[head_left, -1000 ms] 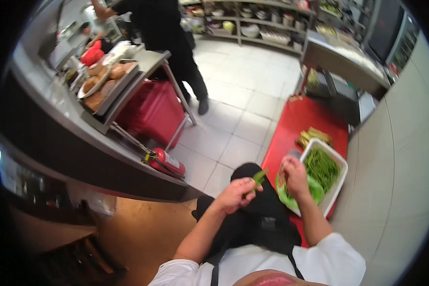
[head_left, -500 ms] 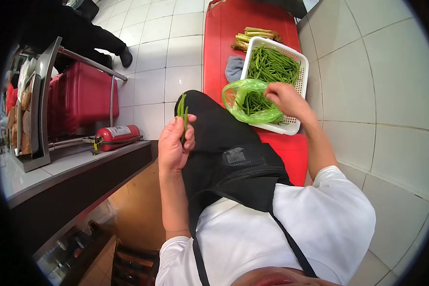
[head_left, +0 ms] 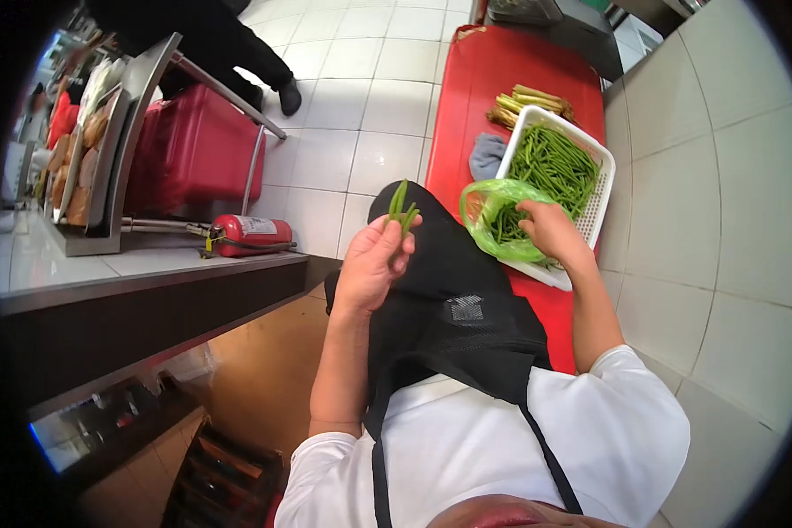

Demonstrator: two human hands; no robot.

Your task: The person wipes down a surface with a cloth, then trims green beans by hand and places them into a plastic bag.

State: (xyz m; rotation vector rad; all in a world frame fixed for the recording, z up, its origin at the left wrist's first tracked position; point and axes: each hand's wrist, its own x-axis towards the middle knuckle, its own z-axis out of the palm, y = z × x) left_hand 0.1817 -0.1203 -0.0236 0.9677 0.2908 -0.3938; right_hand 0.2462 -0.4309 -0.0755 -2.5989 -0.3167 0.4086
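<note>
A few green beans (head_left: 399,208) stick up from my left hand (head_left: 374,264), which is closed round them above my lap. My right hand (head_left: 553,231) is over the open mouth of a green plastic bag (head_left: 481,231); its fingers are bent towards the beans in the bag, and whether they hold any is too small to tell. The bag rests on the near left part of a white perforated basket (head_left: 605,189). More long green beans (head_left: 552,167) fill the far part of the basket.
The basket stands on a red surface (head_left: 475,79), with a grey cloth (head_left: 487,157) and yellowish stalks (head_left: 537,101) beside it. To the left are a fire extinguisher (head_left: 253,235), a dark red bin (head_left: 194,154) and a metal table. A person's dark-clothed legs (head_left: 246,53) show at the upper left.
The view has swung down towards my lap and the basket. My right hand has gone from beside the bag to its mouth. My left hand keeps holding beans, now more upright.
</note>
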